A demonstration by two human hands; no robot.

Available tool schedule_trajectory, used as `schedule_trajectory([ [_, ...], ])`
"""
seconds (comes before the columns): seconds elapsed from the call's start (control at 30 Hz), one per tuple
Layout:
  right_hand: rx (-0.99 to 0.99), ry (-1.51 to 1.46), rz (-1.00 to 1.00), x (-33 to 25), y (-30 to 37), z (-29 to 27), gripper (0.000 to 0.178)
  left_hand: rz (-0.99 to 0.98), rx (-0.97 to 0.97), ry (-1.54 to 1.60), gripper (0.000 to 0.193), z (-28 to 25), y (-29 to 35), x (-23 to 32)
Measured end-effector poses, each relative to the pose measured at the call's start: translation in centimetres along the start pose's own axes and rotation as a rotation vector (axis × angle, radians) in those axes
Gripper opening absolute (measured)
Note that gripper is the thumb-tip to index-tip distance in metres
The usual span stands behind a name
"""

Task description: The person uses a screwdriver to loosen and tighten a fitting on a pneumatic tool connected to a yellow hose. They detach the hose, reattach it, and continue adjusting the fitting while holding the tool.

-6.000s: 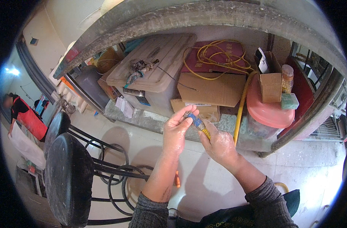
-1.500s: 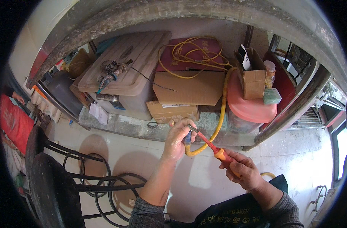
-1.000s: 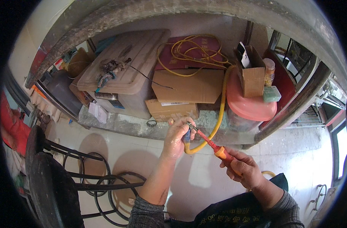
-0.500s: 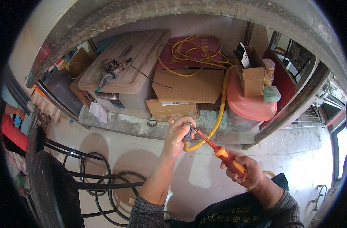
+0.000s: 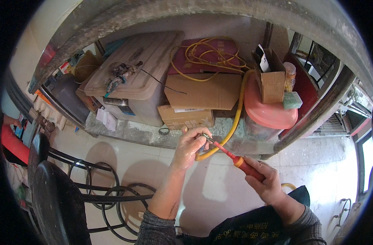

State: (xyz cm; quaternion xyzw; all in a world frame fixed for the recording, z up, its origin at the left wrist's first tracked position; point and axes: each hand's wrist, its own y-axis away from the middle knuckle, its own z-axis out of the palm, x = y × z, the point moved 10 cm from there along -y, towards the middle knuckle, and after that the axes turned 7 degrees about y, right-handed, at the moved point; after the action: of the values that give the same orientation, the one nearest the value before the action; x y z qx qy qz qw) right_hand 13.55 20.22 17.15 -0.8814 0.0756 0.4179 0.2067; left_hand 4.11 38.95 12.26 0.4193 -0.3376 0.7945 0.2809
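My right hand (image 5: 267,183) is wrapped round the red and orange handle of a screwdriver (image 5: 247,167). Its red-sleeved shaft points up and left, and the tip meets a small metal piece (image 5: 207,136) between the fingers of my left hand (image 5: 188,148). That piece resembles a hose clamp, but my fingers cover much of it. Just beneath the same fingers is the end of a yellow corrugated hose (image 5: 234,127), with a bluish part beside it. The hose curves up past the brown boxes. A dark ring (image 5: 163,131) lies on the ledge.
On the shelf stand a grey lidded bin (image 5: 133,87) with a dirty rag bundle (image 5: 122,76), cardboard boxes (image 5: 205,93) under a coiled yellow cable (image 5: 213,51), and a pink-lidded tub (image 5: 271,110). Black stools (image 5: 58,204) are at lower left. Another person's red sleeve (image 5: 14,141) shows far left.
My right hand has turned round the screwdriver handle, with the fingers now over its top and the handle rotated. My left hand stays nearly in place with the metal piece.
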Motion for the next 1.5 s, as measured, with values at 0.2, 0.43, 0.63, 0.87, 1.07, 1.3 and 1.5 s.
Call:
schedule_trajectory([
  [0.2,0.221,0.625,-0.248,-2.5,-0.3,-1.5,0.052,-0.022,0.043,0.084,0.015,0.1,-0.1,0.1],
  [0.43,-0.378,-0.664,0.78,7.6,2.3,4.3,0.043,0.009,0.011,-0.002,0.016,0.7,0.0,0.4],
  [0.63,-0.35,-0.601,0.585,6.3,1.6,3.8,0.038,-0.004,-0.014,-0.021,0.016,0.5,0.0,0.7],
  [0.87,0.127,0.435,0.043,1.4,-0.8,-1.6,0.046,-0.047,-0.004,-0.049,0.016,0.8,0.1,0.6],
  [1.07,-0.39,-0.285,0.581,6.1,1.4,2.9,0.042,-0.028,-0.018,-0.041,0.016,1.0,0.0,0.4],
  [1.3,-0.167,-0.162,0.323,4.5,0.0,1.0,0.033,-0.053,0.017,-0.004,0.017,0.3,0.1,0.4],
  [1.5,0.12,0.487,-0.087,0.4,-0.8,-1.6,0.039,-0.051,0.023,-0.02,0.017,0.5,0.0,0.3],
])
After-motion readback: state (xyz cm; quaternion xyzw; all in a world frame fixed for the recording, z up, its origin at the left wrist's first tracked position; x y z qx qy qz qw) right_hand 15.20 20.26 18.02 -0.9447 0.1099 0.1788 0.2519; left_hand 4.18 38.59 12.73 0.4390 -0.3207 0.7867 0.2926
